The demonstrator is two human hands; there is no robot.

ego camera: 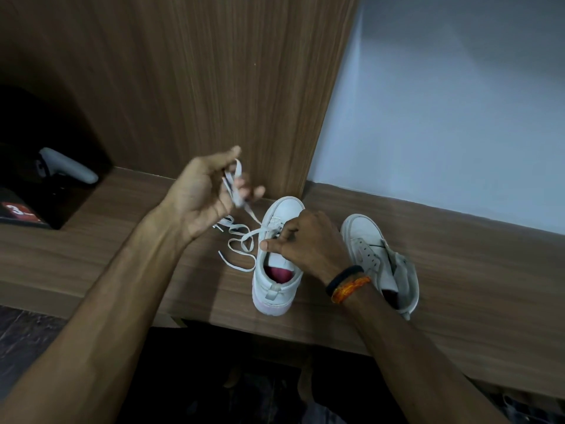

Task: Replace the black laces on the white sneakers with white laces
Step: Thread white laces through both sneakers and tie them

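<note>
Two white sneakers stand on a wooden shelf. The left sneaker has a red insole and a white lace running through its front eyelets, its slack looped on the shelf to the left. My left hand is raised above the shelf and holds one end of that lace between its fingers. My right hand sits on the sneaker's tongue area, fingers curled and pinching the lace at the eyelets. The right sneaker has no lace in its eyelets. No black laces are in view.
A wooden panel rises right behind the left sneaker, and a pale wall stands behind the right one. In a dark recess at left lie a grey handle-like object and a dark box with a red label.
</note>
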